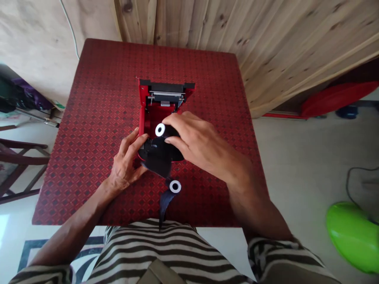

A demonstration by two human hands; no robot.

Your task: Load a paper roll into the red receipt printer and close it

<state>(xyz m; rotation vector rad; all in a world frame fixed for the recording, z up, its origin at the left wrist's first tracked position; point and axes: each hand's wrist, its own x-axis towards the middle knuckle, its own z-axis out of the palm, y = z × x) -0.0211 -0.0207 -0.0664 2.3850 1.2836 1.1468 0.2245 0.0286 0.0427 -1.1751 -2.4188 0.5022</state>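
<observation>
A red and black label printer (142,122) stands on the table with its lid (167,88) raised toward the far side. My left hand (126,159) grips the printer's near left corner, thumb on the rim and fingers along the side. Over the opening, my right hand (195,138) pinches a roll of black ribbon (160,129) with a white core between thumb and fingers. A loose black strip (156,161) drapes over the printer's front edge. Nearer to me lies a second black ribbon roll (175,186) with a white core, its tail hanging toward the table edge.
The table (213,197) has a red patterned cover. Behind it is a wooden plank wall (192,23). A wooden chair (23,154) stands to the left, and a bright green object (352,236) is on the floor at the right.
</observation>
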